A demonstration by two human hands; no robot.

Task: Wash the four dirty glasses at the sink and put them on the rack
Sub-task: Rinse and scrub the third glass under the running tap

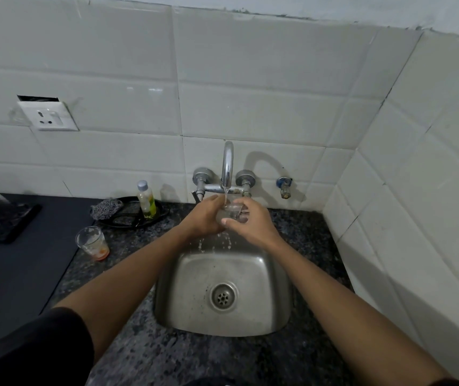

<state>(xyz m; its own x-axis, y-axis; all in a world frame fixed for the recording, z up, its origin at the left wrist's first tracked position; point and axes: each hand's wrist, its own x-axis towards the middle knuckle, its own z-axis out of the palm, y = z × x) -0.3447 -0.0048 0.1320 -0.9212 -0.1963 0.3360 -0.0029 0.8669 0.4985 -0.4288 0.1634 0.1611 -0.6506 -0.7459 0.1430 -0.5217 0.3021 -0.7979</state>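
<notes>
White wall tiles behind; over the steel sink's (274, 274) back edge, both hands' fingers (246, 205) curl around a small clear glass (232, 212), seemingly tilted left, the right hand (250, 222) and left hand (204, 218) equally near.

A home kitchen corner — white wall tiles (250, 107) run round two sides, with a socket (48, 116) at ten o'clock. A small steel sink (275, 277) is set into a speckled stone bench (300, 227), under a wall tap (227, 168) with water running. At nine o'clock stand a soap bottle (146, 200), a scrubber (106, 208) and a dirty glass (92, 243).
</notes>
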